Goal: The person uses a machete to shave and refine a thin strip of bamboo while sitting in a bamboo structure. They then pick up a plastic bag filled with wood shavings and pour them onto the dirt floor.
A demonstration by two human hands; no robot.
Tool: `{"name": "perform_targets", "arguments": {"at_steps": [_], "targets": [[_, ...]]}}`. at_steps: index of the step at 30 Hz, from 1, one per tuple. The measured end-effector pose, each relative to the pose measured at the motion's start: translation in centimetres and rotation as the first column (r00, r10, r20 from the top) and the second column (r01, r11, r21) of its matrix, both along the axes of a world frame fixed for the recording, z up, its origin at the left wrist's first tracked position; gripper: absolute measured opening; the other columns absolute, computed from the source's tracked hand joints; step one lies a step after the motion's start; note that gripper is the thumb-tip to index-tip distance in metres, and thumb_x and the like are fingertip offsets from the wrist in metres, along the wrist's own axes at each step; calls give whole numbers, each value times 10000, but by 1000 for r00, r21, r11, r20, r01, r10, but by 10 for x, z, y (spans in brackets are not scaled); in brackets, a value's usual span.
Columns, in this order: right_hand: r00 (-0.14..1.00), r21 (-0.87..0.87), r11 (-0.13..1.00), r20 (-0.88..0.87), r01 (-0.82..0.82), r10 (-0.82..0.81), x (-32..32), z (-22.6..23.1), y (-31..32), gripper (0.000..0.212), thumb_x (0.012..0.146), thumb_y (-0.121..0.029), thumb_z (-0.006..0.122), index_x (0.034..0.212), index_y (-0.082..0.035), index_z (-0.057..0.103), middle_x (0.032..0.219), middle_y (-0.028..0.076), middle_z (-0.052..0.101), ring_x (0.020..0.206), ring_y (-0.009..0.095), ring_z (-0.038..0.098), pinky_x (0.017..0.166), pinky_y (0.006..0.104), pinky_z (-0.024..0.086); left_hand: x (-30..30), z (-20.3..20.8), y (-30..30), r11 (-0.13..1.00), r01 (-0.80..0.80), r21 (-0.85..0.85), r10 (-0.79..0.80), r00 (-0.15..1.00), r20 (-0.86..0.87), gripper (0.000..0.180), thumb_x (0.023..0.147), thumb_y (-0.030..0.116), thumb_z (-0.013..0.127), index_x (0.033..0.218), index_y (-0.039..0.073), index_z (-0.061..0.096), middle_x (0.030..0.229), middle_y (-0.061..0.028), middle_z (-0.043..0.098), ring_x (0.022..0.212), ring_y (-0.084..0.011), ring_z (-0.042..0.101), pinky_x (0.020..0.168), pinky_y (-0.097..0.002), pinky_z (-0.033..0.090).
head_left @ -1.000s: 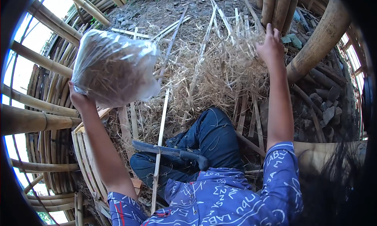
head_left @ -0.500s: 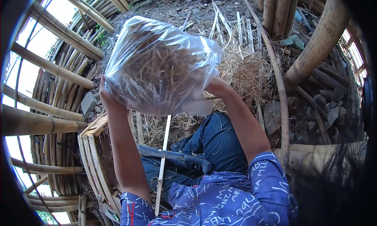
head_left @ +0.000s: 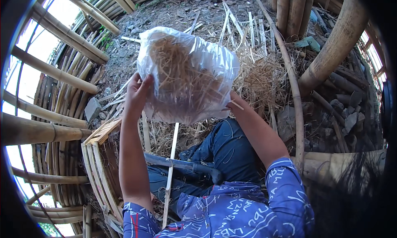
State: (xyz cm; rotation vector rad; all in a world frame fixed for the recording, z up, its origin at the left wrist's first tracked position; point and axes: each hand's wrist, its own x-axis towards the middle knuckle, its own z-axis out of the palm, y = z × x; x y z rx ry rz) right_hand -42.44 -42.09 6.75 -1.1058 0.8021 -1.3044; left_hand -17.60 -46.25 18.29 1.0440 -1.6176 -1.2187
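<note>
A clear plastic bag [head_left: 215,68] packed with thin, curly straw-coloured shavings [head_left: 178,70] is held up in front of me over my lap. My left hand [head_left: 137,89] grips the bag's left side, thumb and fingers closed on the plastic. At its lower right corner my right hand [head_left: 232,102] holds the bag, its fingers mostly hidden behind the plastic. Below, across my crossed legs, lies a long blue-grey tool [head_left: 175,161] with a dark curved end. A pale split strip [head_left: 169,184] crosses over it lengthwise.
A slatted bamboo frame [head_left: 97,163] stands by my left arm. Loose shavings [head_left: 260,78] and pale strips [head_left: 262,37] cover the ground ahead. A long pole [head_left: 291,76] lies to the right, with thick bamboo posts [head_left: 335,43] and stones [head_left: 351,120] beyond it.
The bag has come down and shifted slightly right, its plastic looser at the top. My left hand has moved right, its thumb and fingers now visible on the bag's side.
</note>
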Motion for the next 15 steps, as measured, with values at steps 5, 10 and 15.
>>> {"name": "perform_targets", "arguments": {"at_steps": [5,10,15], "targets": [[988,46,995,122,94,-99,-12,-11,-8,391,942,-210,542,1301,-65,486,1107,122,598,1048,201,580,866,325,505,-19,1,-10,997,-77,-22,76,996,-41,294,986,281,508,809,68,605,707,64,536,618,-5,420,553,-182,343],[973,133,973,114,187,-202,-42,24,-8,377,937,-181,545,1293,-69,496,1088,114,606,1030,194,588,855,323,510,19,6,-49,885,-461,-69,440,874,-206,280,963,329,533,909,68,619,767,4,559,663,-73,492,593,-234,398],[928,-569,806,-188,164,-321,-125,12,-29,327,865,-74,624,1187,-41,577,1035,57,642,919,189,622,812,330,508,39,31,-56,861,-509,-9,497,843,-205,522,957,412,512,1208,-44,550,1096,-103,605,928,-198,570,842,-329,449]]}}
